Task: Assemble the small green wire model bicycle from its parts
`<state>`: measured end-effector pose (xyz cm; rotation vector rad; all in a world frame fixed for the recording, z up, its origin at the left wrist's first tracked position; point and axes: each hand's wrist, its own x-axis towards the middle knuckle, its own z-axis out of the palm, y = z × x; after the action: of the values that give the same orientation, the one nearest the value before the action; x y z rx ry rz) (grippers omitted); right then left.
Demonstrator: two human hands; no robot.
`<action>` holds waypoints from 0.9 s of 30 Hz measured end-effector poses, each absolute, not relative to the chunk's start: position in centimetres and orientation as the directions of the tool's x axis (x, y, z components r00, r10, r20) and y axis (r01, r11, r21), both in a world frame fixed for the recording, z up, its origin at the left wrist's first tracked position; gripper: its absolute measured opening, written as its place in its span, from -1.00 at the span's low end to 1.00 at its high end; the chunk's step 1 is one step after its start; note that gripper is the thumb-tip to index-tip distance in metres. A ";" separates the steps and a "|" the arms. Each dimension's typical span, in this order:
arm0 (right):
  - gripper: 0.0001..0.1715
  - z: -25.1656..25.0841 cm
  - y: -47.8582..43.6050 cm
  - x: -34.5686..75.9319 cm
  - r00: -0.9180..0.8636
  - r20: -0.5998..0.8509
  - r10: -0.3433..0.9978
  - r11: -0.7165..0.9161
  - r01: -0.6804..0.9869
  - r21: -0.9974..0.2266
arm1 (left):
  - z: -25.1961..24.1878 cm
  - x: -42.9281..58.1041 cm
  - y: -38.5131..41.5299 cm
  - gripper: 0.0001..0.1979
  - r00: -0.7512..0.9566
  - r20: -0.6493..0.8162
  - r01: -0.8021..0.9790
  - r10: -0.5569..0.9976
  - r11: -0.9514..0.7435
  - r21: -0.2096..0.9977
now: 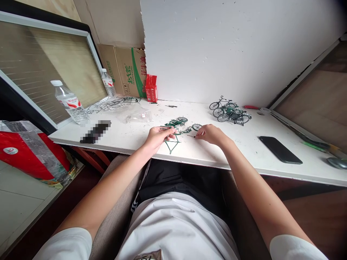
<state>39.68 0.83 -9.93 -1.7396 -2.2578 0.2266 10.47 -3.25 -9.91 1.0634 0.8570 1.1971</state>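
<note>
My left hand point(159, 138) is closed round a green miniature bicycle frame point(171, 147), whose thin tubes hang down below the fingers. A short distance to its right, my right hand point(208, 134) pinches a thin dark stick-like piece point(191, 136) that points toward the frame; its exact kind is too small to make out. Just beyond the hands lie a small spoked wheel point(182, 119), a second spoked wheel point(196, 127) and loose green bicycle parts point(187, 130). The fingertips of my right hand are partly hidden by the hand itself.
Several assembled miniature bicycles point(230, 112) stand at the back right of the white table point(217, 153). A black phone point(280, 149) lies on the right. To the left are water bottles point(71, 103), a plastic bag point(135, 115) and dark part frames point(116, 104). A red box point(151, 88) stands behind.
</note>
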 end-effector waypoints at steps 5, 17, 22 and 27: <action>-0.86 -9.8 0.4 39.2 -0.262 0.143 0.954 0.295 0.896 -0.330 | -10.0 10.4 -3.1 -0.59 0.178 0.028 -0.302 0.984 0.028 0.953; -0.49 -8.4 -1.9 33.8 -0.121 0.528 0.840 0.541 0.244 -0.805 | -11.3 10.7 -2.5 -0.69 0.212 -0.079 -0.344 0.974 0.150 0.927; -0.48 -9.0 -3.3 31.9 -0.162 0.548 0.821 0.570 0.189 -0.799 | -12.4 10.9 -2.3 -0.71 0.241 -0.106 -0.341 0.965 0.186 0.921; -0.47 -9.7 -3.9 31.2 -0.223 0.559 0.798 0.602 0.259 -0.756 | -13.0 11.1 -2.3 -0.72 0.277 -0.075 -0.327 0.958 0.168 0.930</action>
<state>31.22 -3.95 -9.68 -0.8656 -1.7720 0.6372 11.07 -2.31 -12.97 0.9748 0.8209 1.0775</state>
